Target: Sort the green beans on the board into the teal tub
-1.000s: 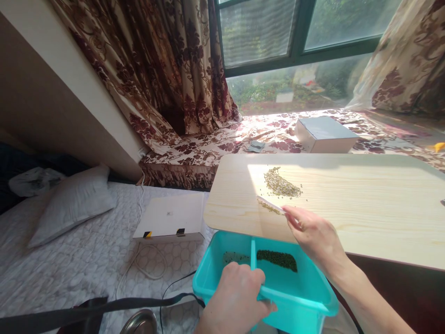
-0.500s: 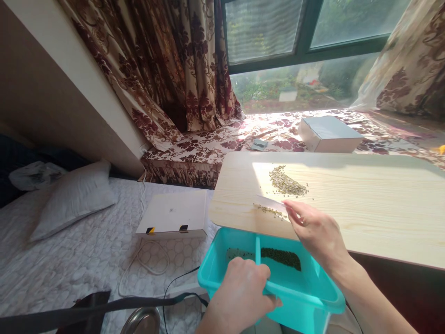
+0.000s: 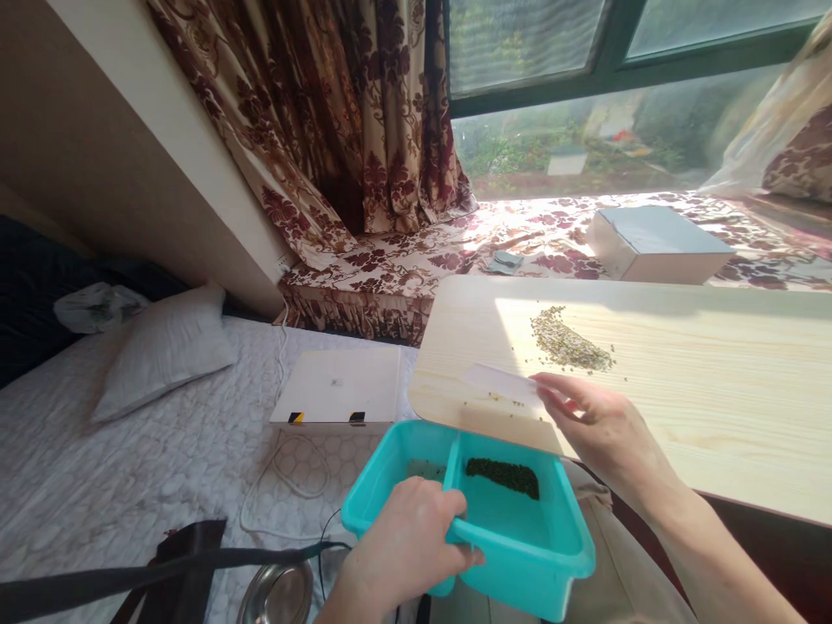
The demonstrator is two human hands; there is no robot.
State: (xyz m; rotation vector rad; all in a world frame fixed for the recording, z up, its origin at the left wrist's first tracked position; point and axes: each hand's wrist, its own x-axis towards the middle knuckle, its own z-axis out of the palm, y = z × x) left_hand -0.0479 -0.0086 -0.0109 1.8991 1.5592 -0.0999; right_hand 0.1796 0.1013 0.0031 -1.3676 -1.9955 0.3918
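Note:
My left hand (image 3: 409, 533) grips the near rim of a turquoise two-compartment bin (image 3: 513, 568) by its divider, with the thumb on the outer wall. Small dark green beans or grains (image 3: 503, 477) lie in a strip in the right compartment. A few bits sit in the left one, partly hidden by my hand. My right hand (image 3: 591, 420) pinches a thin white card (image 3: 500, 380) just over the table near its front edge. A few loose grains lie beside the card. Farther back, a larger pale greenish pile of grains (image 3: 568, 340) is spread on the wooden table (image 3: 715, 381).
A white box (image 3: 344, 386) lies on the quilted bed (image 3: 195, 433) left of the table, near cables. A metal bowl (image 3: 276, 594) and a dark strap (image 3: 162, 572) are at lower left. Behind the table, another box (image 3: 659, 243) sits on the flower-patterned window ledge.
The bin has shifted left along the table's front edge with my left hand. Fewer grains lie beside the card. My right hand still holds the card, and the view has turned slightly.

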